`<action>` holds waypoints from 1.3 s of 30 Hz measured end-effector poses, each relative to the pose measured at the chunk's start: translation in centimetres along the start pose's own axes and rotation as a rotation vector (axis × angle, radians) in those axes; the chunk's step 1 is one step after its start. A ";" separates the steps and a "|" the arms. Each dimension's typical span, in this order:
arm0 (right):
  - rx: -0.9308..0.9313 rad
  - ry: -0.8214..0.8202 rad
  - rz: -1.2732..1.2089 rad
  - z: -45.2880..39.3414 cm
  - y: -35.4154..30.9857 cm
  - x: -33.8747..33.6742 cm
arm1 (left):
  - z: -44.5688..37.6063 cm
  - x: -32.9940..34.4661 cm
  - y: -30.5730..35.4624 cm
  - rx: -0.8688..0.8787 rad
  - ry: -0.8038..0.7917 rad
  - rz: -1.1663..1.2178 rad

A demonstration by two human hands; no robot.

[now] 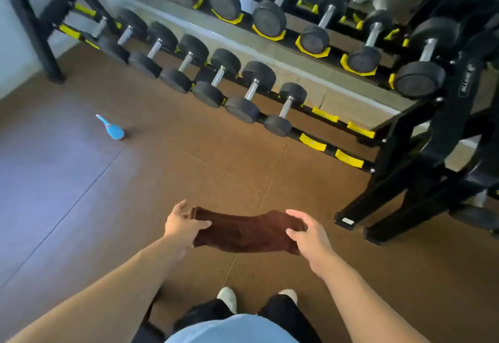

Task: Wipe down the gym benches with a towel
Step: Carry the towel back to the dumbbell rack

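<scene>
A folded brown towel [247,232] is held in the air above the brown floor [189,164], gripped at its left end by the left hand [181,224] and pinched at its right end by the right hand [307,234]. The fingers under the cloth are hidden. A blue spray bottle [112,128] is seen lying on the floor near the dumbbell rack [318,145], whose upper tiers are cut off. Beside the rack's right end, a black machine frame [421,180] is blurred.
</scene>
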State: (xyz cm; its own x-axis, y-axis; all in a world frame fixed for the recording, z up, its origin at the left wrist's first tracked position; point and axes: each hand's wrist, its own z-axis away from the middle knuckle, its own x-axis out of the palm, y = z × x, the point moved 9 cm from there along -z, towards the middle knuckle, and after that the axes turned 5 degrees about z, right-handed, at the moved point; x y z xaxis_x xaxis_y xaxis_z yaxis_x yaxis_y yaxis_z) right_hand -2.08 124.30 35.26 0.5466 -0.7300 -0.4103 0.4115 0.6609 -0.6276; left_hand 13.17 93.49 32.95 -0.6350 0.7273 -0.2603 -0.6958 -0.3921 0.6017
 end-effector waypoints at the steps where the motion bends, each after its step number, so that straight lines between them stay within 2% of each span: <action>1: -0.015 -0.063 0.057 -1.2 -1.6 0.8 | -0.8 -1.0 1.2 0.027 0.047 0.016; 5: -0.099 -0.252 0.359 -6.5 -7.6 3.7 | -4.1 -4.0 5.7 0.139 0.142 0.065; 9: -0.245 -0.317 0.656 -12.9 -14.4 5.8 | -7.3 -6.5 10.4 0.214 0.135 -0.120; 15: -0.438 -0.364 0.910 -19.2 -27.1 8.8 | -9.3 -9.9 14.4 0.121 0.115 -0.193; 17: -0.501 -0.382 0.978 -20.8 -30.9 10.5 | -10.1 -10.4 15.3 0.116 0.111 -0.307; 19: -0.548 -0.410 1.015 -21.9 -34.5 12.8 | -10.7 -11.7 16.4 0.114 0.193 -0.402; 23: -0.589 -0.514 1.079 -23.5 -39.6 18.4 | -12.5 -16.2 17.7 0.088 0.420 -0.356; 26: -0.634 -0.550 1.063 -24.6 -43.4 23.1 | -15.2 -20.0 16.6 -0.027 0.479 -0.313; 29: -0.627 -0.551 0.930 -25.1 -47.4 28.0 | -17.8 -23.1 17.4 -0.041 0.480 -0.313; 33: -0.418 -0.554 0.586 -26.0 -51.5 34.5 | -21.3 -26.7 20.4 0.009 0.449 0.079; 35: -0.329 -0.558 0.477 -26.5 -53.4 37.6 | -22.9 -29.0 21.8 0.003 0.444 0.187; 39: -0.356 -0.585 0.625 -27.6 -57.3 42.8 | -25.4 -33.8 24.9 0.024 0.422 0.206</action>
State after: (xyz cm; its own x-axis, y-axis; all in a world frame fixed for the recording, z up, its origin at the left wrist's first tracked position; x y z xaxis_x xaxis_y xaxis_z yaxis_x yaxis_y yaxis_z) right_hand -22.36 50.39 35.37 0.9148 0.0095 -0.4039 -0.2774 0.7417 -0.6107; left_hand 8.79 44.88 37.53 -0.8436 0.3409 -0.4149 -0.5360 -0.4880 0.6889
